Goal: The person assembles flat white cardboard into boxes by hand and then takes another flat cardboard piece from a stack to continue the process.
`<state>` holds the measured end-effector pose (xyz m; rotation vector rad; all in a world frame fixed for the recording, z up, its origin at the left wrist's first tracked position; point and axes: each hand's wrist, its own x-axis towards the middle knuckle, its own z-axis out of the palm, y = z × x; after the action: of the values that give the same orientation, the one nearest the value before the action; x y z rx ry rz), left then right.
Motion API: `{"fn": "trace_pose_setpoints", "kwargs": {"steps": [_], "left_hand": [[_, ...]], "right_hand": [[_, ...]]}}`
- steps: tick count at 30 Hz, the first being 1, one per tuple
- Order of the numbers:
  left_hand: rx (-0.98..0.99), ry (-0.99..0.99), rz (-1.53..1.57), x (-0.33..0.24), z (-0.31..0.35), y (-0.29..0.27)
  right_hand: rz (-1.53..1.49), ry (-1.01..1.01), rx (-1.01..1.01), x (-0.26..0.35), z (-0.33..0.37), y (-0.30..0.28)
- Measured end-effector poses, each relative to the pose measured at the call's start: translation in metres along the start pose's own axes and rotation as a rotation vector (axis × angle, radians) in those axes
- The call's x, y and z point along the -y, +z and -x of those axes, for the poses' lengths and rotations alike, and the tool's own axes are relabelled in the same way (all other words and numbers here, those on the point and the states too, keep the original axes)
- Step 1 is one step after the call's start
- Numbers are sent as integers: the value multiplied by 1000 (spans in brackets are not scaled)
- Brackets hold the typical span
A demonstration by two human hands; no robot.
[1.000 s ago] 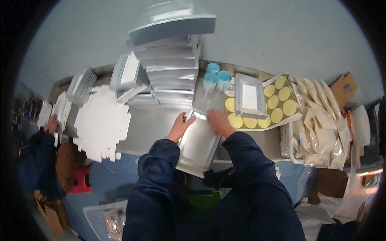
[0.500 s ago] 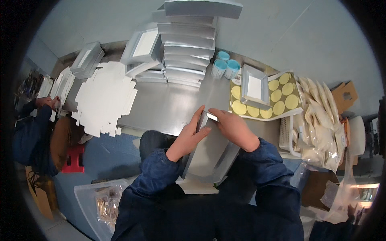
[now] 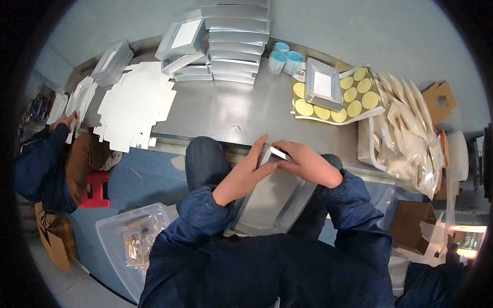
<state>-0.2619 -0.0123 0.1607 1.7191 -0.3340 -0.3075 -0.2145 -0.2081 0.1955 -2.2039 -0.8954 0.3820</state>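
A grey open cardboard box [image 3: 273,197] lies tilted across my lap, its inside facing up and its far end between my hands. My left hand [image 3: 244,178] is closed on the far left corner, with the thumb reaching inside the wall and the fingers along the outside. My right hand [image 3: 308,163] grips the same end from the right, its fingers bent over the top edge by a white folded flap [image 3: 279,153]. Part of the far wall is hidden behind my fingers.
On the metal table [image 3: 215,115] are flat white box blanks [image 3: 136,105], stacked grey boxes [image 3: 236,49], blue-lidded tins [image 3: 292,62] and a box [image 3: 323,84] on round yellow stickers [image 3: 354,109]. Right: a basket [image 3: 365,141] of pouches. Left: another person's hand [image 3: 65,121] and a red stool [image 3: 96,190].
My view has shifted, so the table sits higher and more of my lap shows. The box stays in both hands, and my right fingers have curled further over its far edge.
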Motion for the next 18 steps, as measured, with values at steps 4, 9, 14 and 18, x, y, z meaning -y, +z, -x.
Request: {"fn": "trace_pose_setpoints", "kwargs": {"steps": [4,9,14,18], "left_hand": [[11,-82,116,0,8,0],[19,-70,45,-16,12,4],[15,-142,-16,-35,16,6],[-152,141,-341,-43,13,8]], "right_hand": [[-159,144,146,10,2,-16],[-58,191,223,20,5,-19],[-32,135,217,21,8,-14],[100,201,251,12,5,-10]]}}
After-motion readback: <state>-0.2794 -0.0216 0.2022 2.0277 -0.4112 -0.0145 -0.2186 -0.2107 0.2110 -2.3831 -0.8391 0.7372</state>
